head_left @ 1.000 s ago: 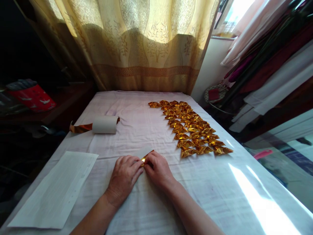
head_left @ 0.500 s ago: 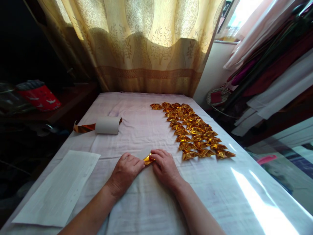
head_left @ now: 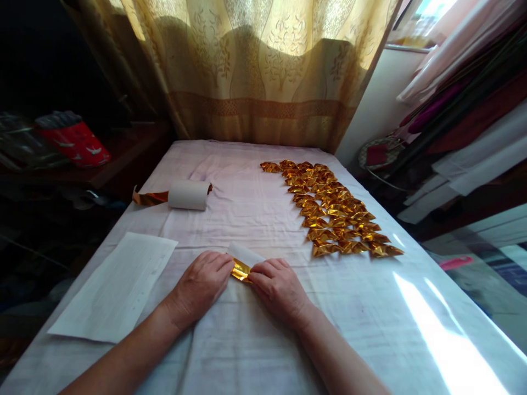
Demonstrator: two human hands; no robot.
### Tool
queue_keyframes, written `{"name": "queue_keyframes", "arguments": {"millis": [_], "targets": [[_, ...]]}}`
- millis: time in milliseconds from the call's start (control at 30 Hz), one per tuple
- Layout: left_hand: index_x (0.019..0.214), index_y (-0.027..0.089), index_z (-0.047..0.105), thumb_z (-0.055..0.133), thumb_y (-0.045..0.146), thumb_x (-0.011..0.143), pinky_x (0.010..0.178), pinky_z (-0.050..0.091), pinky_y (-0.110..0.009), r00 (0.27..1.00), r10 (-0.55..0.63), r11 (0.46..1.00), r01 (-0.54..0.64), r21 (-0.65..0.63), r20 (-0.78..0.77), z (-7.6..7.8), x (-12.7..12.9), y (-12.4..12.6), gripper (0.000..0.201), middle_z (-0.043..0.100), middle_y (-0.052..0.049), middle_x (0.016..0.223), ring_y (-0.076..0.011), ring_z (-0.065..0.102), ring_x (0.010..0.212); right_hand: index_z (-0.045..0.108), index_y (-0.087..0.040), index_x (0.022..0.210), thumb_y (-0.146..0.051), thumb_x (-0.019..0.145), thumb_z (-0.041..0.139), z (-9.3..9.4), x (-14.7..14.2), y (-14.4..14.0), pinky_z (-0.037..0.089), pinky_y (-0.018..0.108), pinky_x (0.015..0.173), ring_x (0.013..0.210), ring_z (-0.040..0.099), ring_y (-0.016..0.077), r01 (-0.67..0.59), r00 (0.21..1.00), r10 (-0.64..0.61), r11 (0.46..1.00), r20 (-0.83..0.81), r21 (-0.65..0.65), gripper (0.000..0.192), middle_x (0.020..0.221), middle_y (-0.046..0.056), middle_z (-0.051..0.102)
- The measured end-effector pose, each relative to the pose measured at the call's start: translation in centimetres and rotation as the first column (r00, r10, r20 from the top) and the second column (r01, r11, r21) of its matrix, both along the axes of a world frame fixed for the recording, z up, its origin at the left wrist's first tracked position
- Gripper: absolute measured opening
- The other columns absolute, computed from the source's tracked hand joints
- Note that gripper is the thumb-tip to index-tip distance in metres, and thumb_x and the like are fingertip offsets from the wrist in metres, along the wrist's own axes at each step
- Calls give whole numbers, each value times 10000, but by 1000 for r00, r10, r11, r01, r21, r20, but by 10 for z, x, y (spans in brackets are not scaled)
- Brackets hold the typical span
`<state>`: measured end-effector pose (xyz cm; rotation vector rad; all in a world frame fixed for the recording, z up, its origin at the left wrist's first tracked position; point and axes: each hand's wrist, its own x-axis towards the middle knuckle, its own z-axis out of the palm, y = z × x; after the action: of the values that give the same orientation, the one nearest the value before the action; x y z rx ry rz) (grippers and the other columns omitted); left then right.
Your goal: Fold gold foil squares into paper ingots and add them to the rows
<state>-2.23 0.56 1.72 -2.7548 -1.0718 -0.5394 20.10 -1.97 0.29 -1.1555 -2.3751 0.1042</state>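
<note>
A small sheet of gold foil paper (head_left: 240,270) with a folded edge spans the gap between my two hands. My left hand (head_left: 202,282) is closed on its left end, fingers bent over the foil. On the other end, my right hand (head_left: 280,288) pinches the foil between thumb and fingers. A pale, whitish strip (head_left: 247,253) shows just beyond the foil, partly hidden by my fingers. Several folded gold foil pieces (head_left: 340,209) lie in rows to the right, apart from my hands.
A white paper sheet (head_left: 119,285) lies at the left of the cloth-covered table (head_left: 242,351). Behind it is a white roll (head_left: 188,195) with a coppery foil strip (head_left: 152,198). A red container (head_left: 76,140) stands on a dark side surface; a curtain (head_left: 263,104) hangs at the back.
My hands have moved apart, so more of the gold foil and the whitish strip shows between them. The camera view has shifted slightly.
</note>
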Motion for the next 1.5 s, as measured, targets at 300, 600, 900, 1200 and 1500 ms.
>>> {"name": "queue_keyframes", "arguments": {"millis": [300, 600, 900, 1200, 1500], "targets": [[1272, 248, 615, 594, 364, 907, 1055, 398, -460, 991, 129, 985, -131, -111, -22, -13, 14, -33, 383, 599, -120, 1277, -295, 528, 1200, 695, -218, 1058, -216, 978, 528, -5, 16, -5, 474, 341, 843, 945, 628, 188, -31, 991, 18, 994, -134, -101, 186, 1049, 71, 721], [1361, 316, 557, 590, 477, 906, 1112, 325, -474, 990, 121, 983, -130, -128, -74, -20, 10, -38, 484, 532, -112, 1408, -309, 461, 1309, 714, -235, 929, -273, 964, 561, -9, 14, -3, 446, 350, 824, 889, 621, 187, 62, 978, -98, 979, -182, -193, 161, 964, 51, 698], [1404, 260, 525, 588, 489, 908, 1119, 328, -473, 984, 125, 984, -139, -114, -125, -17, 12, -42, 550, 544, -158, 1413, -325, 493, 1311, 650, -215, 776, -284, 921, 611, -11, 1, 1, 409, 340, 787, 834, 586, 196, 246, 944, -287, 940, -162, -235, 165, 876, 43, 671], [1447, 375, 440, 581, 459, 914, 1107, 335, -483, 989, 131, 986, -137, -90, -69, -22, 13, -44, 558, 504, -96, 1449, -314, 472, 1323, 602, -220, 739, -310, 932, 587, -11, -4, -1, 375, 336, 738, 813, 562, 201, 340, 926, -362, 922, -102, -186, 213, 852, 46, 654], [1400, 349, 509, 574, 494, 914, 1125, 307, -504, 985, 115, 981, -133, -138, -127, -16, 12, -40, 511, 533, -123, 1414, -313, 477, 1325, 577, -218, 752, -269, 891, 626, -8, -9, -2, 362, 344, 748, 819, 559, 206, 366, 910, -397, 904, -116, -222, 156, 842, 38, 639]]}}
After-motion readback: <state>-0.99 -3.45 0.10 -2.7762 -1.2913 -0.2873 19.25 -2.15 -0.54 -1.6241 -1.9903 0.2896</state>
